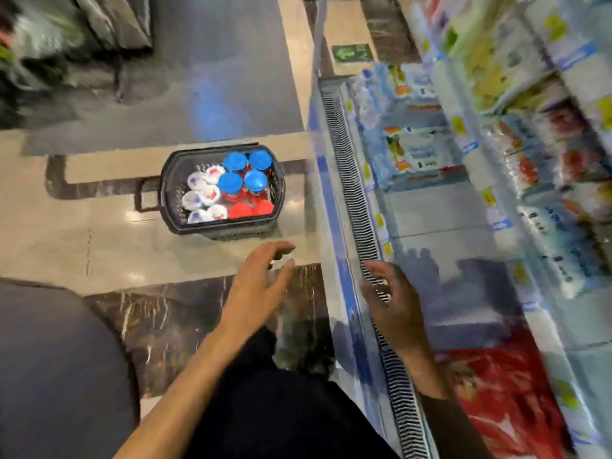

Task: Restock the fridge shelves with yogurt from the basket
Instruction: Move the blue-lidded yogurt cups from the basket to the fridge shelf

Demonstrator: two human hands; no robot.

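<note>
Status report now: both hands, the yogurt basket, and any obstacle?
Left hand open, empty. Right hand empty over fridge grille. Basket on floor, full of yogurt. Nothing blocks.

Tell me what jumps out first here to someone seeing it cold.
The dark basket on the floor, left of the fridge, draws the eye: it is packed with blue-lidded tubs, red lids and white cups. Below it, the open left hand reaches toward the basket, while the empty right hand hovers at the fridge's front grille.
</note>
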